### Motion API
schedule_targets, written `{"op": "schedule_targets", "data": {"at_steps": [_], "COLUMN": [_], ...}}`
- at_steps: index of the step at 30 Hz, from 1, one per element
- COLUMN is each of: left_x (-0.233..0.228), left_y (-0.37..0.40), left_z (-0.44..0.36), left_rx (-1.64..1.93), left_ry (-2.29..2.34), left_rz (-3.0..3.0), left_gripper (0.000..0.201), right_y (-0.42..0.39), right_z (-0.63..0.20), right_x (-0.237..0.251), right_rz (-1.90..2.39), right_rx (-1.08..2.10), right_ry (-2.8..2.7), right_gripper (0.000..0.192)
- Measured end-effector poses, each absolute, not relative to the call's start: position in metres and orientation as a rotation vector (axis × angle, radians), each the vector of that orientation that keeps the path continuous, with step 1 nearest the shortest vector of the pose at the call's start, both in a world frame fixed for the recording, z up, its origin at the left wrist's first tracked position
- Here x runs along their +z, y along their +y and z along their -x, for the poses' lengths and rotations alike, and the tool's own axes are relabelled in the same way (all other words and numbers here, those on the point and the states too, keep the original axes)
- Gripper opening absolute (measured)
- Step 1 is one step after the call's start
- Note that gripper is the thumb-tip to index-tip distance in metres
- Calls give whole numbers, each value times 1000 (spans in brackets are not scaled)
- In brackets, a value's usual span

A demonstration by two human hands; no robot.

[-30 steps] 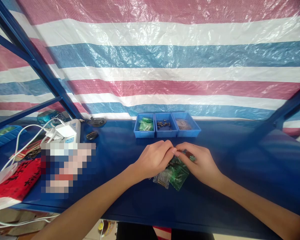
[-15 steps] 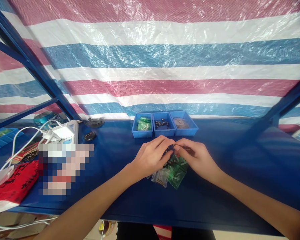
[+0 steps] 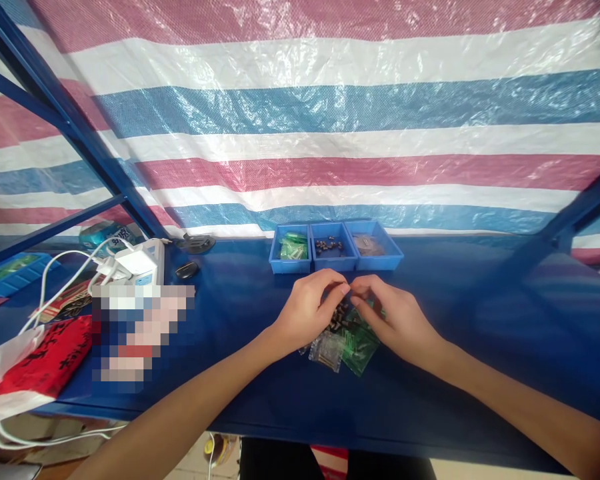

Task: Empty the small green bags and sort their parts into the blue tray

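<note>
My left hand has thumb and forefinger pinched together; whatever is between them is too small or hidden to make out. Close against it, my right hand curls its thumb and forefinger in toward the same spot, and the fingertips nearly meet. Below the hands lies a pile of small dark metal pieces, partly covered by my left hand. A green plastic bag with slim pieces inside lies under my right hand. Beside it is a clear zip bag holding brass-coloured pins.
Three joined blue bins stand behind the hands: one with green packets, one with small metal pieces, one with clear bags. At left are a white power strip, a black mouse-like object, cables and a red bag.
My fingers have shifted slightly, and my left hand has opened up the view of the metal pile beneath. The small dark item seen between the fingertips earlier no longer shows. The view has shifted slightly.
</note>
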State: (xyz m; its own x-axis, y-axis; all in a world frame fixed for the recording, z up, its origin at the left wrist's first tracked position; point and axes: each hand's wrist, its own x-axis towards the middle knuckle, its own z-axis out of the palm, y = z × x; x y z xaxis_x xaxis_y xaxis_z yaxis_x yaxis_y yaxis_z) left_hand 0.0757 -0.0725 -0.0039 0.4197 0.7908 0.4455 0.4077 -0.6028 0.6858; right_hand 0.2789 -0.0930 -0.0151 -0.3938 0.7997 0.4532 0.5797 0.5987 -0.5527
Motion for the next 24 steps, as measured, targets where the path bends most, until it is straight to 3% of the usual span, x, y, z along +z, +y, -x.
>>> {"op": "schedule_targets", "data": {"at_steps": [11,19,24], "left_x": [-5,3,2], "left_y": [-70,-52,-49], "left_z": [-78,-57,-47], "left_rx": [931,1095,823], "left_ry": [868,1165,1368], "left_rz": [-1870,-2155,-2589], "left_gripper": [29,19,18], "right_y": [-94,-40,-4], "right_z": [-279,-273,-266], "right_x": [-15,6,11], "right_rz": [955,966,1110], "right_rx": [136,-55,-105], "right_ry": [-2087,-2127,-2193], "right_gripper": [9,11,24]}}
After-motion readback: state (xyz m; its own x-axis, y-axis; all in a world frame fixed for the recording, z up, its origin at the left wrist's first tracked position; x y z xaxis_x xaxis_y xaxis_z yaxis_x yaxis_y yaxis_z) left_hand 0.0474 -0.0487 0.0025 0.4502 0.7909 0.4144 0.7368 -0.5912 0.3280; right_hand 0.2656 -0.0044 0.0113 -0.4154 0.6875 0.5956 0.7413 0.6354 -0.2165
